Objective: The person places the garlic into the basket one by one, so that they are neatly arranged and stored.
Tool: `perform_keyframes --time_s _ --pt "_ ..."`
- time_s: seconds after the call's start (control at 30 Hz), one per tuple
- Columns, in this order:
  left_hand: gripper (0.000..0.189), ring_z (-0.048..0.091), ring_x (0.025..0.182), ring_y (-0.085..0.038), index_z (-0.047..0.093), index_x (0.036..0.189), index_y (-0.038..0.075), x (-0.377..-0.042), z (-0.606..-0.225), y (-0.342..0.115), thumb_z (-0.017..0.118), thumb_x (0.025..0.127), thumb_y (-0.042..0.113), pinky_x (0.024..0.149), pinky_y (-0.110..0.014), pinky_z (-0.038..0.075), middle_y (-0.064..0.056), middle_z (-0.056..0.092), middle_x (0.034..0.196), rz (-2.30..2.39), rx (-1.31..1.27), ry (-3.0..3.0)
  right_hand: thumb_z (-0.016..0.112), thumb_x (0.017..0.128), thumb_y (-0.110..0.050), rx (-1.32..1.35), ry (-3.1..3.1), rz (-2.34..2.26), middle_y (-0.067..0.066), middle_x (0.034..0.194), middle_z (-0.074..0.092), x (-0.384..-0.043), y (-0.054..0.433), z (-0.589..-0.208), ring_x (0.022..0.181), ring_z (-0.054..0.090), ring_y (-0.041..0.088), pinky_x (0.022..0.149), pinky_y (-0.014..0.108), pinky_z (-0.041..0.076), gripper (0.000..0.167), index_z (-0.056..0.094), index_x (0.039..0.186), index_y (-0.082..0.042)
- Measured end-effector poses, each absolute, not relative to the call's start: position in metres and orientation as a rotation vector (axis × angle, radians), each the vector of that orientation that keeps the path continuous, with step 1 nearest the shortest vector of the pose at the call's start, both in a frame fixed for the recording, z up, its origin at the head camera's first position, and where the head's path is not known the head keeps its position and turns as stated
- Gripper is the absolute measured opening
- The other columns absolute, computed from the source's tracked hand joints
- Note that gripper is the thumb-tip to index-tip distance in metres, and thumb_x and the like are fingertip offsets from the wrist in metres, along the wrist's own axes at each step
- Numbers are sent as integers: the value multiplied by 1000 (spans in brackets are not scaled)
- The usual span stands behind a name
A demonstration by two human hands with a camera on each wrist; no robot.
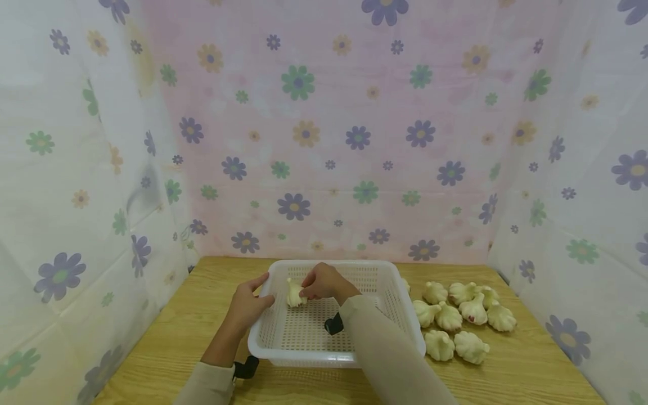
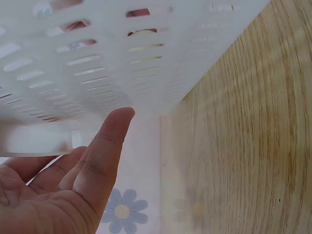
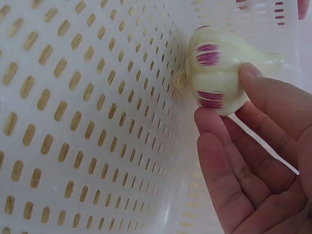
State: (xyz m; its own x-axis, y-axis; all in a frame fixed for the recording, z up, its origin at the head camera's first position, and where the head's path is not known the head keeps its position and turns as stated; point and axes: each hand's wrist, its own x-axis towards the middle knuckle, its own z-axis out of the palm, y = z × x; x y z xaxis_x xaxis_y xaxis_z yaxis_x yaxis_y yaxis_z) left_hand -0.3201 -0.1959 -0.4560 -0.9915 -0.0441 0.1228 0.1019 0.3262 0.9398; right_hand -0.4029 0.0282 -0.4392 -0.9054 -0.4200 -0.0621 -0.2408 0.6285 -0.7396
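Note:
A white plastic basket (image 1: 304, 356) with slotted walls and floor stands on the table. Inside its left part, my right hand (image 1: 325, 282) pinches a garlic bulb (image 1: 293, 293) between thumb and fingertips. The right wrist view shows the bulb's purple streaks and its root tuft close to the slotted floor, neck pointing away. At the basket's left side, my left hand (image 1: 247, 305) holds the rim, its thumb over the edge. Seen from the left wrist, the fingers (image 2: 100, 165) lie along the outside of the wall. My right forearm covers part of the basket's front right.
Several more garlic bulbs (image 1: 473, 309) lie in a loose group on the wooden table (image 1: 187, 315), right of the basket. One is partly hidden behind its right rim. Flower-patterned cloth (image 1: 334, 169) encloses the back and both sides.

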Motion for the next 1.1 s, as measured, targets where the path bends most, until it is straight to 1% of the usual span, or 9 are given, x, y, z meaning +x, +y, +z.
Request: perform_keyframes --time_s 0.2,0.4,0.5,0.67,0.77,0.83,0.93,1.03,1.1 --pt "69 65 122 -44 48 155 7 -319 -456 -196 70 89 7 80 -47 64 -23 38 162 -1760 -45 -2461 85 85 -17 -558 2633 -1136 4 76 77 -402 29 -439 77 76 29 61 28 58 13 81 94 -9" --pt "69 64 123 -44 48 155 6 -319 -456 -196 70 90 8 81 -46 64 -23 38 163 -1770 -56 -2451 84 86 -19 -567 2646 -1113 0 75 76 -402 29 -438 80 76 30 63 28 59 17 80 98 -8" --pt "69 65 122 -43 47 155 6 -319 -455 -196 70 90 8 82 -46 64 -22 37 163 -1769 -54 -2455 84 86 -20 -572 2658 -1097 1 76 76 -403 30 -437 79 76 28 66 29 60 22 80 103 -7" --pt "68 66 121 -42 47 155 7 -319 -455 -197 70 90 8 81 -46 64 -22 38 163 -1761 -44 -2458 85 86 -23 -594 2681 -1067 1 82 76 -401 32 -434 77 74 22 70 32 60 28 79 108 -7" --pt "68 66 121 -42 48 155 8 -319 -455 -197 69 90 8 80 -46 64 -22 38 163 -1765 -40 -2458 85 85 -25 -614 2716 -1036 -1 89 76 -401 34 -430 75 73 17 74 34 61 29 79 109 -8" --pt "68 66 121 -42 48 155 9 -319 -455 -197 69 90 8 79 -45 64 -22 38 163 -1763 -37 -2459 85 85 -26 -632 2730 -1026 1 94 76 -400 34 -428 75 72 16 78 37 62 31 79 110 -8" --pt "68 66 121 -44 50 154 10 -318 -455 -197 69 89 9 78 -46 64 -23 39 162 -1740 -30 -2464 85 86 -28 -662 2748 -1025 3 104 77 -399 34 -422 85 72 16 85 40 61 34 79 113 -9" --pt "68 65 122 -45 50 154 10 -319 -455 -197 69 89 9 78 -46 64 -23 39 162 -1727 -31 -2468 84 86 -31 -681 2745 -1040 4 111 76 -397 32 -415 98 71 20 88 41 61 36 78 115 -11" --pt "67 65 122 -45 50 154 9 -319 -455 -197 68 89 9 78 -46 64 -24 39 162 -1718 -33 -2472 84 86 -32 -695 2746 -1037 4 112 76 -394 31 -411 103 70 21 89 40 61 38 78 117 -11"
